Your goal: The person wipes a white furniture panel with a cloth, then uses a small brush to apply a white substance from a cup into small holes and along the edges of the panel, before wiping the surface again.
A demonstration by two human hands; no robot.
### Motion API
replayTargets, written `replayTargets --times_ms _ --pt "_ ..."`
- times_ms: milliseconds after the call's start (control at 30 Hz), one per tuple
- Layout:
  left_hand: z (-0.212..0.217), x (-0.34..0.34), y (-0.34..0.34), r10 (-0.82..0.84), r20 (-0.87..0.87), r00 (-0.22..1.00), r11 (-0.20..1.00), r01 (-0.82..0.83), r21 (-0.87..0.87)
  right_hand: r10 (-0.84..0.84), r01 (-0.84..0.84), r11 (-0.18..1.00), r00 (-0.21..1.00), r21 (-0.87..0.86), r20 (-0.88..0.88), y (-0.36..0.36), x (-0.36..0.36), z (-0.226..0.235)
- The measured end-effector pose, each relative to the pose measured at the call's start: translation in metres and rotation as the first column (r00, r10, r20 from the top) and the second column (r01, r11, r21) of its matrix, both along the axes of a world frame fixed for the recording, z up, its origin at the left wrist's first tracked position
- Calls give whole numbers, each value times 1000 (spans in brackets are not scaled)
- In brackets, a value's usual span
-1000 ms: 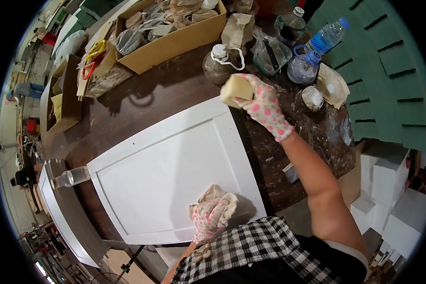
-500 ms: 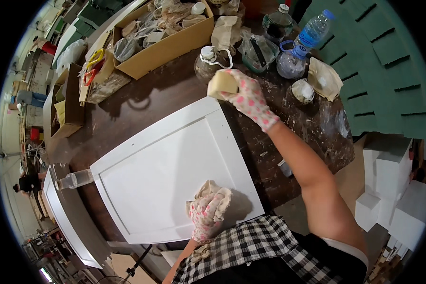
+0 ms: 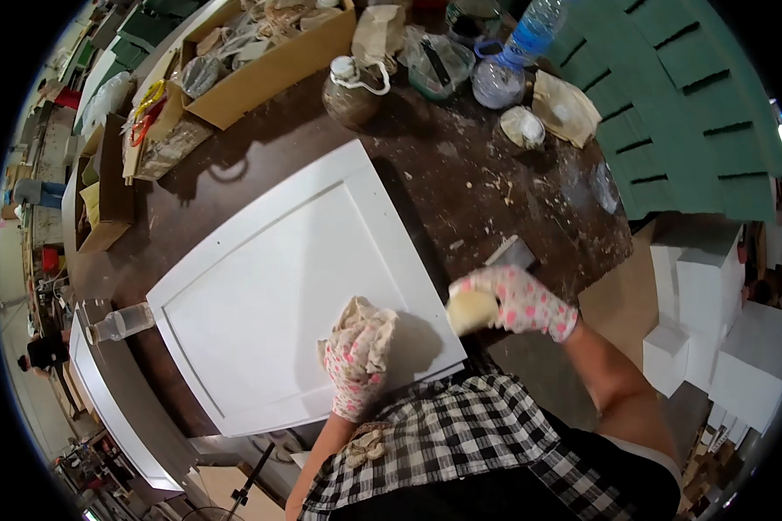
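A white framed panel [image 3: 265,278], like a cabinet door, lies on a dark brown worktable [image 3: 443,187]. Near its front right part my left hand [image 3: 356,379], in a white glove with pink dots, is closed around a crumpled beige rag [image 3: 369,326] resting on the panel. My right hand [image 3: 526,301], gloved alike, grips a pale yellow sanding sponge [image 3: 472,311] at the panel's right edge, close to the near corner. Motion blurs the sponge a little. Just beyond that hand lies a flat grey scraper-like piece [image 3: 513,252], partly covered by the glove.
Beyond the panel stand a brownish jug [image 3: 354,97], a blue-capped jug [image 3: 498,84] and an open cup [image 3: 523,128]. A cardboard box [image 3: 269,76] of bagged items and scissors [image 3: 150,113] are at the far left. A clear bottle [image 3: 122,324] lies left of the panel.
My right hand has drawn the sponge from the panel's far right corner along the right edge toward me. The left hand stays on the rag. The whole view has shifted slightly.
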State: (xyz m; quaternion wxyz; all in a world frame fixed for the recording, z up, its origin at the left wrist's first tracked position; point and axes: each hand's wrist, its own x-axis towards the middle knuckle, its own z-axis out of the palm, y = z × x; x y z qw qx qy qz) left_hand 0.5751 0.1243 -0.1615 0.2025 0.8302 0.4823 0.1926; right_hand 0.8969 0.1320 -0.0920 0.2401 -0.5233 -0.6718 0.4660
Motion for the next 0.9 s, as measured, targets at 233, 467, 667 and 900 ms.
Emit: replayTargets --times_ms 233,467,667,900 --pt "4 4 3 21 -56 998 998 -18 65 -272 253 905 962 341 9 10 -28 -17" --pt "3 0 6 -4 -21 1000 993 6 118 -118 112 985 992 133 44 -80 -9 -21" --pt "12 7 10 -15 -19 1000 994 17 108 -177 142 952 978 270 108 -75 -28 -23" --pt "14 8 9 -15 6 1000 995 14 100 -308 274 909 949 315 63 -75 -34 -13"
